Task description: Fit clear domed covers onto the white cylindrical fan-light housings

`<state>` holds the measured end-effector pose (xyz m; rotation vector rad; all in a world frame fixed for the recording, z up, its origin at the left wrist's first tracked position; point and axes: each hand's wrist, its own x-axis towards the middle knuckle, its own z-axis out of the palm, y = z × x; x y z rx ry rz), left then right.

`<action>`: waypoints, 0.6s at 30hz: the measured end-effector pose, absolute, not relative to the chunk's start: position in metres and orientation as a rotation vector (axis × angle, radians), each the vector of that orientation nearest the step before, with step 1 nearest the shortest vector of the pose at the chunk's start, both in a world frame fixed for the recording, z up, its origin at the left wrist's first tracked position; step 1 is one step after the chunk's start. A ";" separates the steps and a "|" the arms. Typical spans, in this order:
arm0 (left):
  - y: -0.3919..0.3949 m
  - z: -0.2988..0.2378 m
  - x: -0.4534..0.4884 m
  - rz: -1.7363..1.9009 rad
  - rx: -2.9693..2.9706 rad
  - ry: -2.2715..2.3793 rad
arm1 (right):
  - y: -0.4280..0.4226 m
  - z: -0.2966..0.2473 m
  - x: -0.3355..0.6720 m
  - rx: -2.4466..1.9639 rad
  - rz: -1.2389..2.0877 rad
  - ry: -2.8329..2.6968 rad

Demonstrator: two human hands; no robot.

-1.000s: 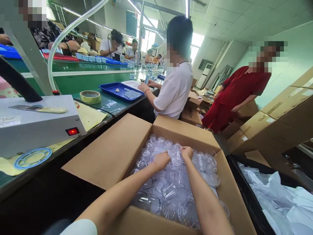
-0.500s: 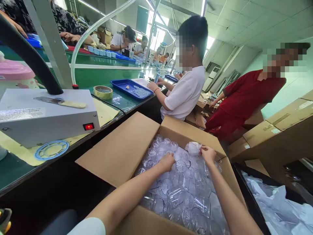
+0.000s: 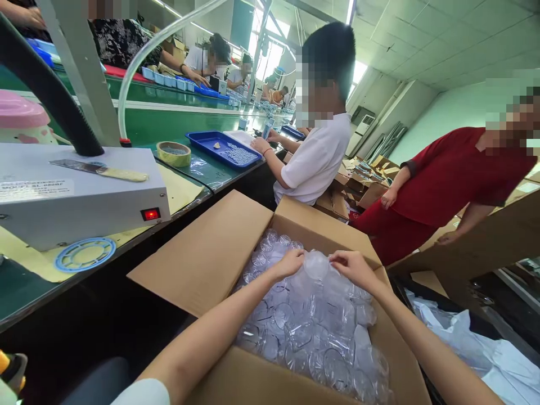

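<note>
Two hands in the cardboard box [image 3: 202, 256]: left hand [image 3: 290, 262] and right hand [image 3: 350, 265] both pinching the clear plastic bag [image 3: 316, 264] bunched over the cups [image 3: 304, 332].

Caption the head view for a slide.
Left hand and right hand pinch a clear bag of parts in a cardboard box.

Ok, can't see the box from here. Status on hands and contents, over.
Left hand and right hand both pinching bunched top of clear bag. Clear cups inside, in open cardboard box. Nothing blocking.
</note>
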<state>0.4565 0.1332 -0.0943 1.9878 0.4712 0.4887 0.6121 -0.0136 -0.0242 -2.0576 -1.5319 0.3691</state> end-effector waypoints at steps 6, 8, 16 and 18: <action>0.138 -0.083 0.446 0.534 1.900 0.404 | 0.047 -0.039 0.579 -1.843 0.595 -1.459; 0.146 -0.081 0.440 0.554 1.894 0.421 | 0.059 -0.041 0.576 -1.803 0.675 -1.397; 0.156 -0.084 0.426 0.288 1.918 0.484 | 0.071 -0.047 0.582 -2.021 0.865 -1.178; 0.155 -0.083 0.424 0.210 1.899 0.465 | 0.089 -0.060 0.579 -2.173 0.774 -1.093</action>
